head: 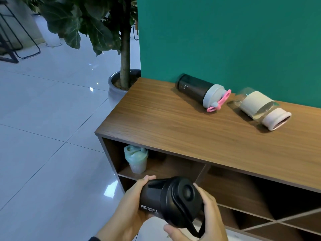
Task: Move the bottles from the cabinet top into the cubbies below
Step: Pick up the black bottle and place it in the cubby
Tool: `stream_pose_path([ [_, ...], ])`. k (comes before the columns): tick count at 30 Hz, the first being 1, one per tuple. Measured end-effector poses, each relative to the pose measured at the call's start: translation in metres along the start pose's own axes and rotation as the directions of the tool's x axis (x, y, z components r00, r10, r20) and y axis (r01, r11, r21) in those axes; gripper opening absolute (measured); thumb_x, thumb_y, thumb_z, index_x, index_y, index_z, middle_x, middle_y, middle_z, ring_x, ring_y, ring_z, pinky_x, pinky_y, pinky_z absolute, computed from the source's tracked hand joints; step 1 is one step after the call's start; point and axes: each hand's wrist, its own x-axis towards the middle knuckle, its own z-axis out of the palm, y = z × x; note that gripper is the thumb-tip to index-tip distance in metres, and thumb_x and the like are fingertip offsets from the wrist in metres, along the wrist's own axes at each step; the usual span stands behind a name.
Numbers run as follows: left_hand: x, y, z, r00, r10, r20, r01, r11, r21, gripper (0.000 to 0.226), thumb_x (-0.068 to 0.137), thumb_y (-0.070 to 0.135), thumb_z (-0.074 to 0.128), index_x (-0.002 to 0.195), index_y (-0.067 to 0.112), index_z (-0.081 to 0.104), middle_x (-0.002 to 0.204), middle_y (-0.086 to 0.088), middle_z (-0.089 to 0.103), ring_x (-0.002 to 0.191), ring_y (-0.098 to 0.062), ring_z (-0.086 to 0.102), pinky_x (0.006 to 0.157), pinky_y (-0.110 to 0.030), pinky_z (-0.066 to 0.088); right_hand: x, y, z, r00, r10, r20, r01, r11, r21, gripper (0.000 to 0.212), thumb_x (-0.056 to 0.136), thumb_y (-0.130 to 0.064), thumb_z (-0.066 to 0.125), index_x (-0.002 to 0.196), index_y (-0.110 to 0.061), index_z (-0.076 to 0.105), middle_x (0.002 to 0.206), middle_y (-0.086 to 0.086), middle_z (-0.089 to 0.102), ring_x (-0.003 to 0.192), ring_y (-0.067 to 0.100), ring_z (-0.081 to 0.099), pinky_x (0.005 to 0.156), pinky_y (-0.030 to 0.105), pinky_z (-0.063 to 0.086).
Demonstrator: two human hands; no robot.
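black plastic sport bottle [166, 202] lies sideways in front of the cubbies, clasped between both hands. it looks rigid and probably light; smooth, so best held around the body. left hand [128, 207] wraps the base, right hand [199, 218] cups the lid. beyond, a mint bottle [136, 159] stands in a cubby [173, 166]; two more lie on the cabinet top [173, 122].

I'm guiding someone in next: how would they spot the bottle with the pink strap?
Start at the wooden cabinet top against the green wall. Two bottles lie on their sides there; it is the left one, the dark bottle. Unlike the clear bottle with its pale sleeve, it has a grey lid and a pink loop.
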Motion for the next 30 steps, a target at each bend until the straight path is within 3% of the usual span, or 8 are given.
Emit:
stream_pose_path([
  [2, 0.009, -0.001, 0.001, 0.999, -0.048, -0.012, 0.048, 0.998, 0.036, 0.037, 0.095, 0.039, 0.059, 0.116, 0.012, 0.072, 0.106, -0.024, 0.076, 0.1, -0.038, 0.071, 0.065, -0.041, 0.061, -0.002, 0.013, 0.012, 0.996, -0.002, -0.091, 0.0, 1.0, -0.02, 0.097, 0.037, -0.047, 0.096, 0.124, -0.046, 0.052, 0.127, -0.034, 0.05, 0.123, -0.012, 0.047, 0.088, 0.003, 0.042],
  [5, 0.026, -0.004, 0.004, 0.995, -0.085, -0.053, 0.089, 0.994, 0.066, 0.044, 0.091, 0.043, 0.065, 0.118, 0.008, 0.065, 0.101, -0.023, 0.077, 0.096, -0.037, 0.072, 0.069, -0.047, 0.063, 0.007, 0.03, 0.024, 0.983, 0.054, -0.176, -0.055, 0.998, -0.001, 0.089, 0.04, -0.038, 0.093, 0.117, -0.052, 0.052, 0.123, -0.029, 0.053, 0.117, -0.008, 0.052, 0.083, 0.003, 0.044],
  [9, 0.052, -0.012, 0.012, 0.986, 0.052, -0.157, -0.011, 0.968, 0.25, 0.036, 0.098, 0.047, 0.052, 0.128, 0.028, 0.053, 0.115, -0.007, 0.064, 0.102, -0.024, 0.061, 0.098, -0.052, 0.052, 0.034, 0.045, 0.039, 0.978, 0.106, -0.178, -0.123, 0.988, -0.089, 0.083, 0.053, -0.031, 0.095, 0.115, -0.056, 0.045, 0.124, -0.029, 0.047, 0.118, -0.015, 0.044, 0.084, 0.0, 0.041],
  [13, 0.078, -0.024, 0.014, 0.988, 0.114, -0.108, -0.075, 0.947, 0.311, 0.038, 0.097, 0.054, 0.043, 0.127, 0.038, 0.06, 0.124, -0.001, 0.068, 0.111, -0.024, 0.064, 0.099, -0.051, 0.053, 0.062, 0.055, 0.052, 0.973, 0.163, -0.166, -0.187, 0.972, -0.142, 0.079, 0.065, -0.034, 0.089, 0.127, -0.046, 0.042, 0.124, -0.021, 0.042, 0.112, -0.002, 0.052, 0.077, 0.005, 0.042],
  [17, 0.087, -0.023, 0.019, 0.979, 0.2, -0.032, -0.184, 0.944, 0.275, 0.031, 0.102, 0.042, 0.041, 0.121, 0.042, 0.064, 0.114, 0.003, 0.076, 0.11, -0.022, 0.069, 0.098, -0.052, 0.054, 0.089, 0.064, 0.065, 0.952, 0.189, -0.241, -0.256, 0.924, -0.285, 0.087, 0.074, -0.041, 0.082, 0.146, -0.028, 0.036, 0.141, -0.004, 0.039, 0.125, 0.015, 0.052, 0.091, 0.021, 0.046],
  [20, 0.091, -0.016, 0.026, 0.971, 0.238, -0.002, -0.229, 0.937, 0.265, 0.028, 0.104, 0.036, 0.042, 0.126, 0.038, 0.059, 0.112, 0.002, 0.075, 0.106, -0.017, 0.068, 0.097, -0.047, 0.055, 0.099, 0.07, 0.074, 0.945, 0.186, -0.269, -0.272, 0.905, -0.327, 0.084, 0.077, -0.037, 0.08, 0.148, -0.027, 0.035, 0.145, 0.001, 0.038, 0.125, 0.019, 0.054, 0.096, 0.03, 0.051],
  [24, 0.102, -0.011, 0.031, 0.965, 0.261, 0.007, -0.252, 0.927, 0.279, 0.034, 0.105, 0.034, 0.043, 0.138, 0.032, 0.052, 0.113, 0.004, 0.073, 0.103, -0.01, 0.068, 0.092, -0.038, 0.057, 0.109, 0.076, 0.077, 0.945, 0.195, -0.263, -0.281, 0.896, -0.345, 0.081, 0.082, -0.035, 0.076, 0.15, -0.024, 0.033, 0.153, 0.006, 0.032, 0.128, 0.022, 0.053, 0.098, 0.028, 0.048],
  [30, 0.112, -0.007, 0.038, 0.966, 0.26, -0.012, -0.25, 0.94, 0.234, 0.04, 0.104, 0.035, 0.045, 0.144, 0.03, 0.048, 0.113, 0.004, 0.07, 0.107, -0.014, 0.067, 0.095, -0.037, 0.054, 0.116, 0.082, 0.079, 0.947, 0.197, -0.255, -0.274, 0.909, -0.315, 0.075, 0.085, -0.035, 0.073, 0.149, -0.024, 0.034, 0.159, 0.013, 0.027, 0.137, 0.028, 0.045, 0.102, 0.037, 0.049],
])
